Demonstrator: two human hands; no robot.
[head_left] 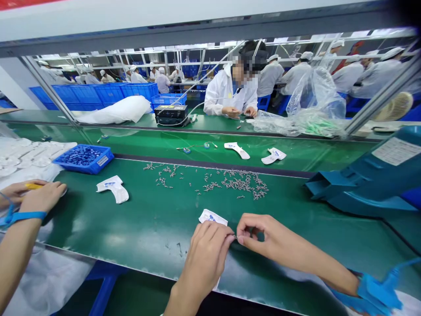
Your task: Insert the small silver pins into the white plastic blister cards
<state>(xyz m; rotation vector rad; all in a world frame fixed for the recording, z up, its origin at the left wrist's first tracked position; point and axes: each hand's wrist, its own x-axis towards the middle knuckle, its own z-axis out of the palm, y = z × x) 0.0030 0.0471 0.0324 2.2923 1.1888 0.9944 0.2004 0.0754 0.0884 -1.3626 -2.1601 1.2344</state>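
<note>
My left hand (207, 252) lies closed over a white plastic handle-shaped part (210, 216), whose upper end with blue bits shows above the fingers. Much of that part is hidden under the hand. From the right, my right hand (259, 232) meets it with thumb and index finger pinched on a small metal piece (235, 237) at the left fingertips. A blue strap (378, 293) circles my right wrist. Beyond my hands, many similar small metal pieces (246, 182) lie scattered on the green bench (158, 245).
White curved parts (113, 188) lie on the bench and the green belt (141, 140) behind it. A blue bin (82, 159) of blue pieces stands left, near a co-worker's hands (42, 197). A teal blower-like machine (368, 171) stands right. Another person (230, 92) sits opposite.
</note>
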